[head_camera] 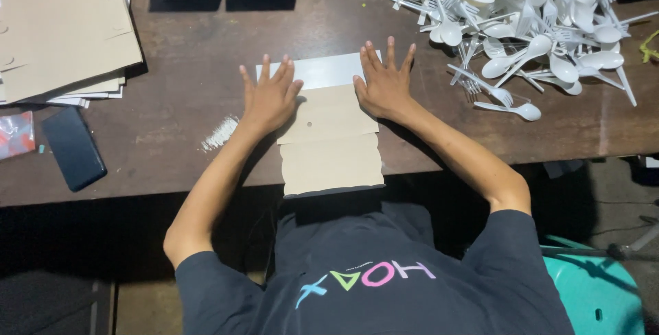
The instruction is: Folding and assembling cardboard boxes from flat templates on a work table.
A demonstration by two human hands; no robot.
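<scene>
Brown wooden table (pixel 171 143). Heap of white plastic spoons and forks (pixel 535 12) at far right. Stack of flat brown cardboard sheets (pixel 62 26) far left; dark phone (pixel 73 148) just below it. Teal stool (pixel 590 294) under table edge.

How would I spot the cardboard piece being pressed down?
Start at the brown table and find its near edge. The flat tan cardboard piece lies there between the left hand and right hand. Unlike the cardboard stack, it is single and overhangs the edge.

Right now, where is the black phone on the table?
In the head view the black phone lies flat near the table's front edge, far left of the left hand, just below the stack of cardboard sheets.
</scene>
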